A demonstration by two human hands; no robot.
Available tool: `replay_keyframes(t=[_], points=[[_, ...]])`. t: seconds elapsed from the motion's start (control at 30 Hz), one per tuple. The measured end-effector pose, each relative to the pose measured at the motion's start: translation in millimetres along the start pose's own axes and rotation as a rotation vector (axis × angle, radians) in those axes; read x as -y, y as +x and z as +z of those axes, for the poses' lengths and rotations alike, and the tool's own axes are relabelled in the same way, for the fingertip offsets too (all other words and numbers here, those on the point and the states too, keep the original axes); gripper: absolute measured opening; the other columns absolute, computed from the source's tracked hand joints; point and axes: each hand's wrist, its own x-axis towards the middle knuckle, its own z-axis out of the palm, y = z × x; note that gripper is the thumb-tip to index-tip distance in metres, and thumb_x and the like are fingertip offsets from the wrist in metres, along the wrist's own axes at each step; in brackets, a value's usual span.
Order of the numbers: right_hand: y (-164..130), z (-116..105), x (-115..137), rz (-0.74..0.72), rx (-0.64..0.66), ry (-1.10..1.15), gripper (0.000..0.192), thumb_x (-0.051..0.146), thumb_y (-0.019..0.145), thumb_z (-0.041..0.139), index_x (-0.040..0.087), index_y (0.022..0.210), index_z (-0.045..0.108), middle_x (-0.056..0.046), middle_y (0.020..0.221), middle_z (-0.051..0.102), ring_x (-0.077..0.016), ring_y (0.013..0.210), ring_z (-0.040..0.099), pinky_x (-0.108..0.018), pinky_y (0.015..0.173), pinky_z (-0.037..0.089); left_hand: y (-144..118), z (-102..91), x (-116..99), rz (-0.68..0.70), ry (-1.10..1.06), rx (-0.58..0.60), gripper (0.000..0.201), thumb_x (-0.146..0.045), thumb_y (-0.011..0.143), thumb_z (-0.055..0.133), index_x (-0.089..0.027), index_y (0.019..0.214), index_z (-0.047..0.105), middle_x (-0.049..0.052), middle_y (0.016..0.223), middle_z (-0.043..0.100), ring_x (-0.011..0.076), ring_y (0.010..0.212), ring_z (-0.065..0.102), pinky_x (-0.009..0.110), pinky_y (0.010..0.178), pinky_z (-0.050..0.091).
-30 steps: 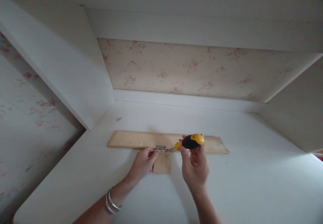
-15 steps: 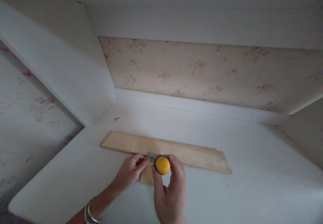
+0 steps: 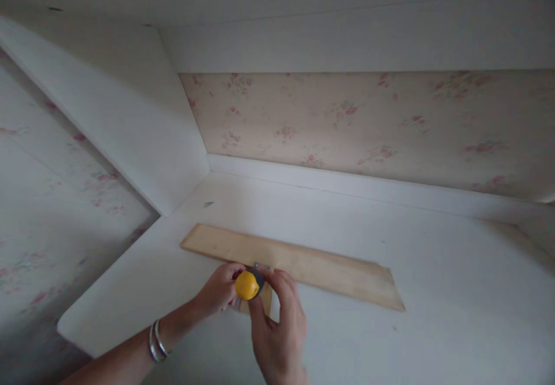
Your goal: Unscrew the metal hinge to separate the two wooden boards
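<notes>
A long pale wooden board (image 3: pixel 329 270) lies on a white shelf (image 3: pixel 390 339). A small wooden piece (image 3: pixel 264 304) juts toward me from its near edge, joined by a small metal hinge (image 3: pixel 261 267). My right hand (image 3: pixel 277 330) grips a screwdriver with a yellow and black handle (image 3: pixel 248 285), its butt end pointing at me and its tip hidden toward the hinge. My left hand (image 3: pixel 219 289), with silver bangles on the wrist, pinches the small piece just left of the hinge.
The shelf sits inside a white cabinet with a side panel (image 3: pixel 130 130) on the left and floral wallpaper (image 3: pixel 347 125) at the back. A small grey fleck (image 3: pixel 208 204) lies near the back left corner.
The screwdriver swung from lying sideways along the board to pointing end-on at the hinge, and my right hand moved left beside my left hand. The camera view shifted slightly.
</notes>
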Motion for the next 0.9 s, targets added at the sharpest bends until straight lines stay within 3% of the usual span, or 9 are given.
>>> replay_keyframes(t=[0.1, 0.23, 0.33, 0.43, 0.5, 0.63, 0.77, 0.9], points=[[-4, -1, -4, -0.023, -0.01, -0.093, 0.05, 0.018, 0.085, 0.055, 0.025, 0.133, 0.04, -0.009, 0.111, 0.064, -0.0225, 0.102, 0.061, -0.041, 0.082, 0.053, 2, -2.0, 5, 0.063, 0.089, 0.105, 0.031, -0.045, 0.073, 0.055, -0.015, 0.079, 0.063, -0.007, 0.037, 0.041, 0.0069, 0.029, 0.031, 0.017, 0.029, 0.022], [-5, -2, -8, -0.092, -0.104, -0.25, 0.068, 0.017, 0.086, 0.054, 0.019, 0.144, 0.021, -0.015, 0.115, 0.062, -0.025, 0.103, 0.061, -0.042, 0.077, 0.054, 10, -3.8, 17, 0.129, 0.099, 0.148, 0.041, -0.054, 0.077, 0.052, -0.015, 0.085, 0.062, -0.006, 0.043, 0.043, 0.0071, 0.032, 0.035, 0.017, 0.029, 0.024], [2, -8, 3, -0.121, -0.116, -0.356, 0.078, 0.022, 0.084, 0.057, 0.017, 0.147, 0.011, -0.017, 0.115, 0.062, -0.025, 0.097, 0.064, -0.04, 0.074, 0.055, 12, -7.1, 24, 0.183, 0.046, 0.152, 0.041, -0.053, 0.077, 0.053, -0.014, 0.085, 0.061, -0.006, 0.046, 0.044, 0.0067, 0.034, 0.037, 0.017, 0.03, 0.023], [13, -16, 29, -0.031, -0.061, -0.532, 0.066, 0.033, 0.083, 0.056, 0.02, 0.141, 0.027, -0.01, 0.104, 0.067, -0.0212, 0.077, 0.067, -0.033, 0.06, 0.053, 12, -12.6, 28, 0.221, 0.045, 0.18, 0.034, -0.047, 0.079, 0.053, -0.014, 0.082, 0.061, -0.006, 0.044, 0.043, 0.0059, 0.032, 0.034, 0.017, 0.031, 0.022], [24, -19, 49, 0.079, 0.018, -0.687, 0.06, 0.041, 0.083, 0.053, 0.017, 0.135, 0.035, -0.006, 0.087, 0.068, -0.0195, 0.067, 0.065, -0.031, 0.06, 0.05, 12, -16.4, 30, 0.26, 0.057, 0.207, 0.031, -0.043, 0.081, 0.052, -0.013, 0.082, 0.061, -0.006, 0.044, 0.045, 0.006, 0.033, 0.037, 0.017, 0.033, 0.023], [49, -18, 81, 0.194, 0.162, -0.978, 0.06, 0.058, 0.084, 0.044, 0.011, 0.121, 0.045, -0.009, 0.076, 0.064, -0.0248, 0.07, 0.062, -0.032, 0.062, 0.043, 14, -22.0, 37, 0.32, 0.051, 0.21, 0.029, -0.039, 0.08, 0.053, -0.012, 0.079, 0.062, -0.003, 0.048, 0.051, 0.007, 0.037, 0.044, 0.017, 0.035, 0.026], [76, -17, 94, 0.245, 0.278, -1.14, 0.057, 0.06, 0.083, 0.044, 0.011, 0.109, 0.054, -0.012, 0.075, 0.062, -0.0265, 0.075, 0.059, -0.036, 0.066, 0.04, 18, -25.5, 42, 0.308, 0.017, 0.217, 0.029, -0.037, 0.08, 0.053, -0.01, 0.08, 0.063, -0.001, 0.049, 0.053, 0.0072, 0.038, 0.046, 0.017, 0.037, 0.028], [105, -18, 91, 0.257, 0.539, -1.112, 0.043, 0.052, 0.078, 0.055, 0.017, 0.102, 0.061, -0.006, 0.069, 0.061, -0.021, 0.065, 0.057, -0.033, 0.064, 0.038, 22, -26.1, 45, 0.301, 0.002, 0.237, 0.029, -0.036, 0.08, 0.052, -0.01, 0.08, 0.064, -0.001, 0.049, 0.053, 0.0076, 0.038, 0.048, 0.017, 0.037, 0.028]])
